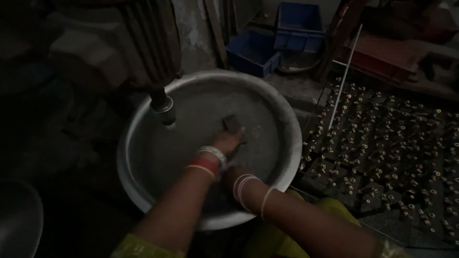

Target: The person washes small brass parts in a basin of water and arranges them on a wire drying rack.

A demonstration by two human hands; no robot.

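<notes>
Light: dim room, detail in the shadows is poor; readings below are limited by that.

Left hand (228, 139): reaches into the basin, fingers closed around a small dark block (232, 123), which it holds low over the basin floor, a little right of centre. Bangles and a red band sit at the wrist.

Right hand (233, 173): mostly hidden under the left wrist; thin bangles show on the forearm. Whether it is gripping or lying flat I cannot tell.

Dark block: squarish, matt, hard-edged. Judged rigid and fairly light, since a few fingertips carry it. Looks dusty rather than slick, so slipping seems unlikely. Best hold, by my reading: pinch across two opposite flat faces, as is done now.

Basin (287, 119): wide, round, shallow, dull grey metal with a rolled rim; the inside carries a pale powdery or scuffed film. Judged stiff, and awkward to shift one-handed.

Machine spindle (162, 107): a dark metal shaft with a shiny collar hangs from a ribbed housing over the basin's left edge, apart from both hands.

Laid-out pieces (382, 143): right of the basin, many small dark blocks in rows on the floor, each with brass-coloured fittings on top; hard, small, probably easy to scatter.

White rod (345, 71): thin, straight, leaning across those rows.

Blue crates (277, 36): moulded plastic, at the back wall.

Clothing: yellow-green fabric at the bottom edge.
</notes>
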